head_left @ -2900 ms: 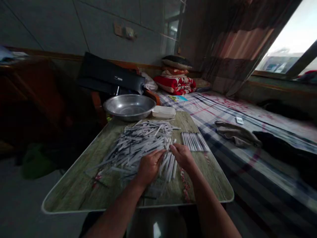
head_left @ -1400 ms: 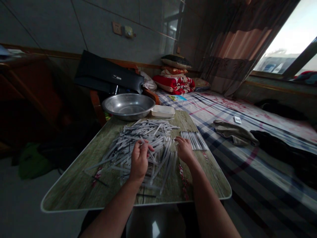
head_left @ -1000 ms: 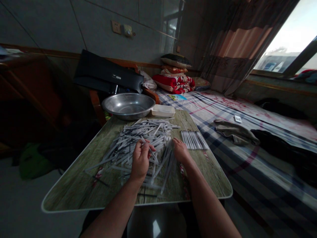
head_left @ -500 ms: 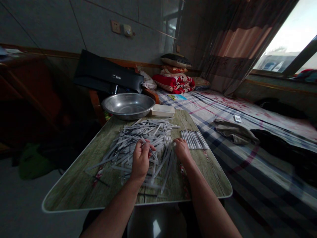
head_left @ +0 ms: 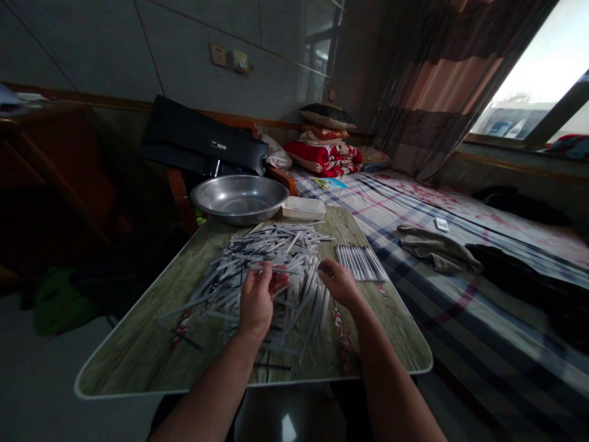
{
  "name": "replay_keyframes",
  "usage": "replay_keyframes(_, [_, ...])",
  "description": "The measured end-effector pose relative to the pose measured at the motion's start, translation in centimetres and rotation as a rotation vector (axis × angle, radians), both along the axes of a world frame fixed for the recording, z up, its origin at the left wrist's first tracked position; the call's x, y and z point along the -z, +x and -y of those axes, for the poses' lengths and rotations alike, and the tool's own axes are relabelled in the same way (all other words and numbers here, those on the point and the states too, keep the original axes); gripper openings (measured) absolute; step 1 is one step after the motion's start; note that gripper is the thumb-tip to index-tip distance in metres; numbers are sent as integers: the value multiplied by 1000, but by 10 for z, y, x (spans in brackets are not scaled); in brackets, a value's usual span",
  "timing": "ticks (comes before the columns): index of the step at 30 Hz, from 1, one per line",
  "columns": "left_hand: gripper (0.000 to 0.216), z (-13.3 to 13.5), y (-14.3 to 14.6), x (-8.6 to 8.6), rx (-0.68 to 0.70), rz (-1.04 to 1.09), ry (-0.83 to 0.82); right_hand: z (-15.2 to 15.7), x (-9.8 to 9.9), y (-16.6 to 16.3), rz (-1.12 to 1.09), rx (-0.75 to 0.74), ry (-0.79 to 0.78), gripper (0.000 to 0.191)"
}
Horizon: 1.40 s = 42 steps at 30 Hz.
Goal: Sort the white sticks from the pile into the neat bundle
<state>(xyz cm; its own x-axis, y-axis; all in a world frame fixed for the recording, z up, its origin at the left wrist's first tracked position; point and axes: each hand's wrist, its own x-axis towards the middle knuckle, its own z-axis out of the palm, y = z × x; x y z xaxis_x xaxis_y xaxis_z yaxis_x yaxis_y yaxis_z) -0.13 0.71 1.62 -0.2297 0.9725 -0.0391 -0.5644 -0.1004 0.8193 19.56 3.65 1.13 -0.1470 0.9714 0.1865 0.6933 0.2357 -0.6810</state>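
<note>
A loose heap of thin, whitish, see-through tubes (head_left: 257,252), much like pen barrels, covers the middle of the table. My left hand (head_left: 258,298) pinches one such tube (head_left: 288,271) between thumb and fingers, and it points right, nearly level, above the heap. Just past its right end is my right hand (head_left: 339,283), fingers curled together; whatever may be in them is hidden. Beyond that hand, a neat row of white tubes with dark ends (head_left: 361,263) lies side by side near the table's right edge.
A wide metal basin (head_left: 239,199) and a shallow white tray (head_left: 304,209) stand at the far end of the wood-patterned table (head_left: 138,359). A bed with a checked sheet (head_left: 381,209) adjoins on the right. A few dark thin sticks (head_left: 273,366) lie near the front edge.
The tube in my left hand has swung from slanting to nearly level, pointing right. My right hand has turned slightly inward, its fingertips now close to that tube's end.
</note>
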Motion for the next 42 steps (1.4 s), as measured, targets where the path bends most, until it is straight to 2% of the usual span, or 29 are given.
replay_keyframes(2, [38,-1,0,0,-6,26,11,6,-6,-6,-215,-114,-59,17])
replay_keyframes(5, [38,-2,-1,0,-13,32,24,14,-10,-16,-383,-185,-107,20])
replay_keyframes(17, [36,-2,-1,1,23,28,12,17,-8,-24,-531,-196,-83,19])
replay_keyframes(22, [36,-1,-1,1,45,14,0,17,-7,-24,-512,-199,-77,18])
replay_keyframes(27, [37,-1,-3,0,63,-74,-30,17,-2,-24,-491,-247,-151,22])
replay_keyframes(33, [38,-3,-2,2,43,-80,-43,21,-8,-25,-328,-271,-181,21])
replay_keyframes(38, [35,-2,-1,3,39,-128,12,21,-15,-27,-255,-277,-123,23])
replay_keyframes(42, [32,-1,-1,2,55,-169,55,22,-14,-25,-267,-288,-142,23])
